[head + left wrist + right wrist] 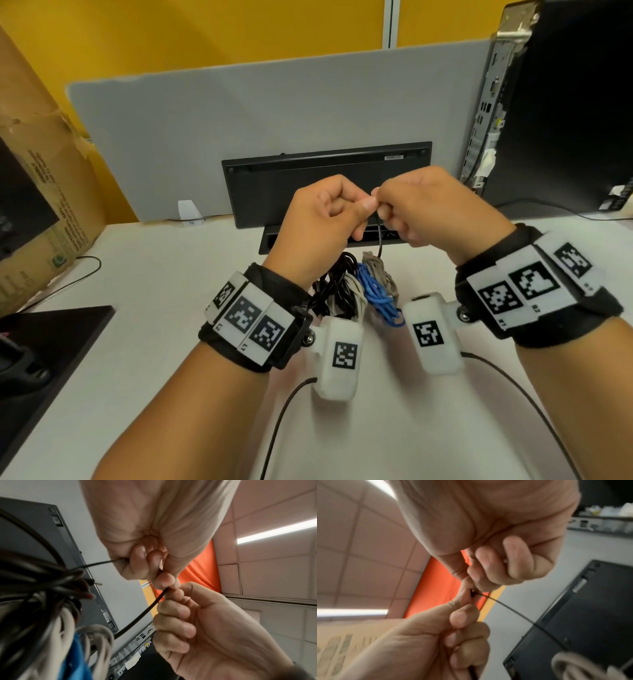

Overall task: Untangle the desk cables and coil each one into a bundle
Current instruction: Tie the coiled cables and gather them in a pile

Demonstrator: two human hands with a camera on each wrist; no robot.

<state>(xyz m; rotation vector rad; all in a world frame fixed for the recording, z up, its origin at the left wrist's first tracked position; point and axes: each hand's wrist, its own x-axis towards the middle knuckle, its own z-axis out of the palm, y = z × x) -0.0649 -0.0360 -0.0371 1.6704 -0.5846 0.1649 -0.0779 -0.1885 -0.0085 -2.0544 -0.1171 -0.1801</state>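
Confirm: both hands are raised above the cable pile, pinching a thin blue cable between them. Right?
Not quite. The cable pinched between the left hand and the right hand is black, not blue; the left wrist view shows it clearly. The blue cable lies in the cable pile below. The rest holds: both hands are raised above the pile.

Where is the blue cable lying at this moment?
In the head view, the blue cable lies on the white desk in the cable pile, between both wrists, below the raised hands, with grey cable behind and beside it.
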